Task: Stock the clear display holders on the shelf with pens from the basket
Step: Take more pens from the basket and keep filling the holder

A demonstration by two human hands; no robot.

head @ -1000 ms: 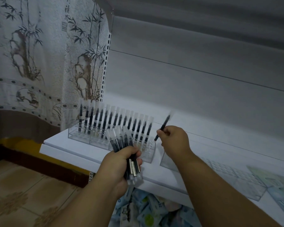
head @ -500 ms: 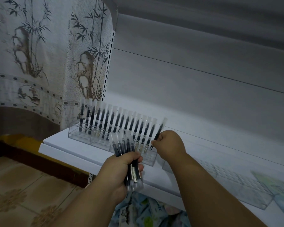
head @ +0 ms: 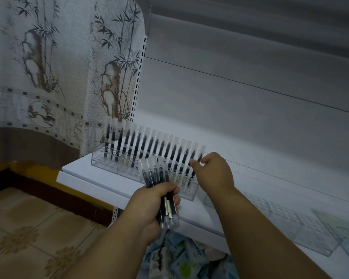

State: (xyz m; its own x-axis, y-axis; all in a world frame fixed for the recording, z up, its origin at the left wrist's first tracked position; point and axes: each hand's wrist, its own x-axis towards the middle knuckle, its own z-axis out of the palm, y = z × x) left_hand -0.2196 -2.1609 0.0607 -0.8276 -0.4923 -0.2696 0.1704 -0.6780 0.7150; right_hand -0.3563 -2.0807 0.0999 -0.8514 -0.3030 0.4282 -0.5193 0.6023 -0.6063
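Left hand (head: 153, 204) fisted low and upright; right hand (head: 214, 170) extended forward, fingertips pinched together.

— Left side?
— A curtain (head: 54, 63) printed with bamboo and rocks hangs there, with a brown band along its lower part. A perforated white upright (head: 139, 77) runs down beside it.
— Floor?
— Tan patterned tiles (head: 28, 234), dark skirting (head: 48, 190) behind.
— Below the shelf edge?
— Colourful printed packets (head: 181, 260), heaped; labels unreadable.
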